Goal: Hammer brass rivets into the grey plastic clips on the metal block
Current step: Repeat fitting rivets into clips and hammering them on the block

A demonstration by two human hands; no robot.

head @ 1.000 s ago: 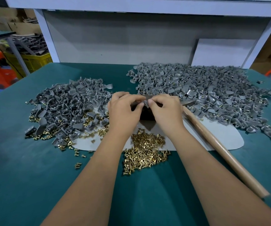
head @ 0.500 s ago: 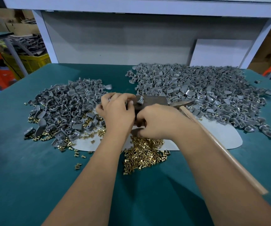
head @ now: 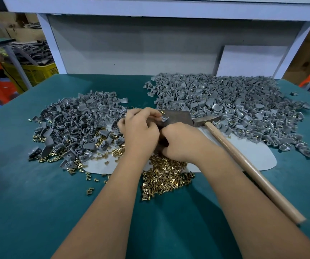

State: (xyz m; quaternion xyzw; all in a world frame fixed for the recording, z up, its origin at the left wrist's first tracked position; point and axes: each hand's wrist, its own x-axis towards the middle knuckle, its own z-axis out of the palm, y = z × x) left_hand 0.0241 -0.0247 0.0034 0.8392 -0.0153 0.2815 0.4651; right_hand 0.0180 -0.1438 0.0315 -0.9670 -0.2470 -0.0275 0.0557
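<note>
On dark rectangular metal block (head: 176, 116): small grey plastic clip (head: 164, 119), seated for riveting, steadied by left hand (head: 141, 130) in pinching grip. Right hand (head: 180, 141) curled near brass rivet heap (head: 166, 176); contents indiscernible. Wooden-handled hammer (head: 243, 161) resting on bench, within reach.

Dark metal block (head: 176, 116), flat-topped, at table centre between two clip heaps. One grey plastic clip (head: 164, 119) seated on block top, small brass rivet (head: 162, 112) just behind it. Loose grey clips piled left (head: 75, 124) and right (head: 225, 101). Brass rivets heaped (head: 165, 178) just near of block. Wooden-handled hammer (head: 243, 161) lying right, head beside block.
</note>
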